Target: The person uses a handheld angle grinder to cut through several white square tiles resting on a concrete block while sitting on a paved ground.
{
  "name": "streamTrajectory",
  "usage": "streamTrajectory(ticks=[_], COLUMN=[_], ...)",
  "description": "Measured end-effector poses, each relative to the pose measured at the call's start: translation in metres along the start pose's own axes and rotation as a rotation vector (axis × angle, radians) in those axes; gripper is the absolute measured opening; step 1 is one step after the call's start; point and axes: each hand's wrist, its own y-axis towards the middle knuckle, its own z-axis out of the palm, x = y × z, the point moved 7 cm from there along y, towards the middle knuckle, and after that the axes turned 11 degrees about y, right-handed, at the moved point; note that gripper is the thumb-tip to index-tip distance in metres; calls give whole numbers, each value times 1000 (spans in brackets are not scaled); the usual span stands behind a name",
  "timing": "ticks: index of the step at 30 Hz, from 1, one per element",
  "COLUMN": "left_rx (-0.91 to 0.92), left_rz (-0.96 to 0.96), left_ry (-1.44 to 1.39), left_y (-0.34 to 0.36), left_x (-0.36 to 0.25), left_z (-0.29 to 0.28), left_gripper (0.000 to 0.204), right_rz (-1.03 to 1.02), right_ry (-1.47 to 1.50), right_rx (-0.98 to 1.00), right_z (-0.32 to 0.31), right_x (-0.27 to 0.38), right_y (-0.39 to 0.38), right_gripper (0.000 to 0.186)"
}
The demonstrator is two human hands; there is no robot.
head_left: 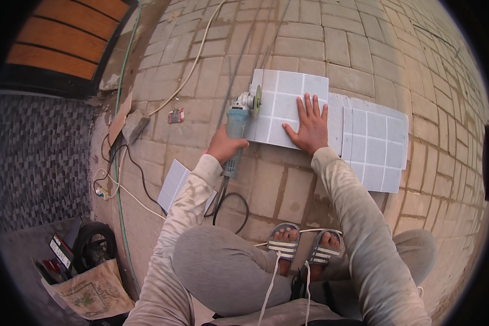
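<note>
Angle grinder (237, 122) in the middle of my view, over the brick paving (198, 81), its head at the left end of a gridded grey tile (280, 108). Sweeping across from the left: an orange-slatted gate (65, 43) up top, a dark mosaic wall (38, 157) below it, a printed sack (92, 290) at the bottom. Next comes a grey stone block (135, 127), then a crumpled red packet (175, 116), and a smaller tile piece (174, 182) partly behind the left sleeve (182, 212).

Now my left hand (223, 145): fingers closed around the grinder's body, thumb across it. The disc (257, 100) stands on edge over the tile's left margin; whether it touches, I can't tell. Right hand (311, 126): open flat, fingers spread, pressed palm-down on the tile, gripping nothing. Furthest right, another gridded tile (372, 144) overlaps a paler slab (336, 117).
</note>
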Motion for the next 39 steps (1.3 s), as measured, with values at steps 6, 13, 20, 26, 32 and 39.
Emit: streamTrajectory(ticks=[6,13,20,26,32,39], left_rx=[4,6,9,-3,13,-10], left_rz=[-5,5,-16,-17,-23,-13], left_ry=[-14,-10,24,-2,0,18], left_y=[-6,-11,-16,-22,-29,-35], left_x=[1,7,9,12,12,28], left_z=[2,2,3,-1,2,1], left_gripper=[56,57,57,60,59,59], right_rz=[12,22,30,27,18,9], right_ry=[-16,-24,-16,-27,-33,-34], right_rx=[27,41,40,44,31,27], right_z=[2,3,4,4,4,4], right_x=[-2,-3,-5,-2,-4,-1], right_y=[0,1,0,1,0,1], right_gripper=[92,93,93,93,93,92])
